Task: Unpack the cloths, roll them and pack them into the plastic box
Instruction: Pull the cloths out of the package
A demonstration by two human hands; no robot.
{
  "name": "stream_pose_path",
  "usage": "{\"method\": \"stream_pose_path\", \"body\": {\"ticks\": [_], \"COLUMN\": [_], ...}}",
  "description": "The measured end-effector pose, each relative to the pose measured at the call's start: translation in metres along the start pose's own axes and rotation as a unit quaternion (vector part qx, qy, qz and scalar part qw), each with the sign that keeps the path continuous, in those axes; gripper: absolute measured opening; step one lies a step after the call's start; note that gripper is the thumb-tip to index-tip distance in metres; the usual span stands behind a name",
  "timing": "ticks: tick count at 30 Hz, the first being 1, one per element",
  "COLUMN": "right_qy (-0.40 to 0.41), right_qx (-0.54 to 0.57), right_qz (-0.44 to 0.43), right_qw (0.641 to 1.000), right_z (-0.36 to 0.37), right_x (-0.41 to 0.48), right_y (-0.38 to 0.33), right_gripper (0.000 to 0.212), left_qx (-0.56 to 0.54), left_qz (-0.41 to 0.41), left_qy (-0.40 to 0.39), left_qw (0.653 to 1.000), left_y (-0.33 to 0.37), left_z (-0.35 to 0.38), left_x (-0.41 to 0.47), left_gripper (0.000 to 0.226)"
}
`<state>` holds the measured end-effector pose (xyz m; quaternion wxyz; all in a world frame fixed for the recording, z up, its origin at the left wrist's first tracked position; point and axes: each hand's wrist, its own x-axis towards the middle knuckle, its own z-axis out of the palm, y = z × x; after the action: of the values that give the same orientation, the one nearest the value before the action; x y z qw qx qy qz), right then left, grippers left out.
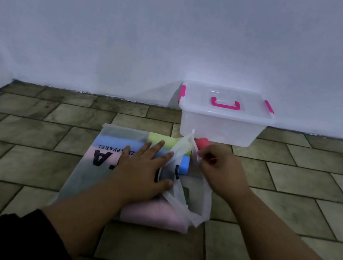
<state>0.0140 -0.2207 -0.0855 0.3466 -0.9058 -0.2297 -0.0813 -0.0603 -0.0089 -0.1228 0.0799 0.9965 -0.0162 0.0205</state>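
We are looking down at a left hand (145, 170) lying flat with its fingers spread, pressing on the top of the translucent bag (95, 170) that is resting on the tiled floor (32, 155). The right hand (219, 171) is curling its fingers and pinching the thin film at the bag's open mouth. In this dim, soft view we are unable to tell whether it is gripping a drawstring or the edge itself. The cloths are mostly inside the bag: a green cloth (160, 139) is showing through the film, and a blue cloth (184, 164) and a red cloth (202, 143) are poking out at the mouth. A pink cloth (155, 216) is bulging at the near edge. The plastic box (221, 123) is standing just beyond the bag against the wall, with its lid (194, 98) on and the pink latches apparently down. We are judging the main risk to be the film: it is looking thin, and a sharp pull against the flat left hand could be tearing it or snapping the strip. A second risk is the stack sliding out in a heap and unfolding, since the red cloth is already sitting loose at the opening. And with both hands busy here, we are noting that the box is going to need unlatching before anything can be going in.
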Motion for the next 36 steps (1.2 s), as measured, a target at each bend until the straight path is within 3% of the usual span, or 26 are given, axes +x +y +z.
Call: {"method": "stream_pose_path", "body": {"ticks": [3, 6, 13, 20, 23, 25, 27, 29, 32, 36], "right_qy": [-0.148, -0.15, -0.185, -0.099, -0.004, 0.081, 0.153, 0.168, 0.101, -0.001], "right_qx": [-0.064, -0.054, -0.007, 0.11, 0.305, 0.351, 0.307, 0.212, 0.06, -0.021], "right_qz": [-0.028, 0.007, 0.019, 0.106, 0.17, 0.21, 0.248, 0.268, 0.228, 0.207], "right_qw": [0.986, 0.987, 0.982, 0.983, 0.937, 0.909, 0.906, 0.925, 0.967, 0.978], "right_z": [0.021, 0.028, 0.03, -0.038, -0.077, -0.082, -0.069, -0.046, -0.014, -0.017], "right_x": [0.002, 0.004, 0.006, -0.017, -0.027, -0.023, -0.013, -0.003, 0.002, 0.009], "right_y": [-0.008, -0.004, -0.011, 0.024, 0.052, 0.066, 0.073, 0.073, 0.072, 0.063], "right_gripper": [0.035, 0.045, 0.029, 0.036, 0.036, 0.037, 0.034, 0.031, 0.03, 0.032], "left_qx": [0.021, 0.019, 0.008, -0.007, -0.004, 0.002, 0.006, 0.005, -0.024, -0.01], "left_qz": [0.02, 0.021, 0.009, 0.013, 0.014, 0.014, 0.013, 0.012, -0.025, -0.066], "left_qy": [-0.031, -0.01, 0.006, 0.011, 0.016, 0.015, 0.012, 0.003, 0.002, 0.036], "left_qw": [0.999, 1.0, 1.0, 1.0, 1.0, 1.0, 1.0, 1.0, 0.999, 0.997], "left_y": [-0.009, -0.009, -0.004, -0.004, -0.004, -0.004, -0.005, -0.004, 0.002, 0.019], "left_z": [-0.002, 0.002, -0.001, -0.001, 0.0, 0.0, 0.0, -0.002, -0.008, -0.013], "left_x": [0.004, -0.001, -0.005, -0.006, -0.005, -0.005, -0.005, -0.004, -0.001, 0.014], "left_gripper": [0.078, 0.074, 0.075, 0.076, 0.076, 0.075, 0.077, 0.08, 0.087, 0.087]}}
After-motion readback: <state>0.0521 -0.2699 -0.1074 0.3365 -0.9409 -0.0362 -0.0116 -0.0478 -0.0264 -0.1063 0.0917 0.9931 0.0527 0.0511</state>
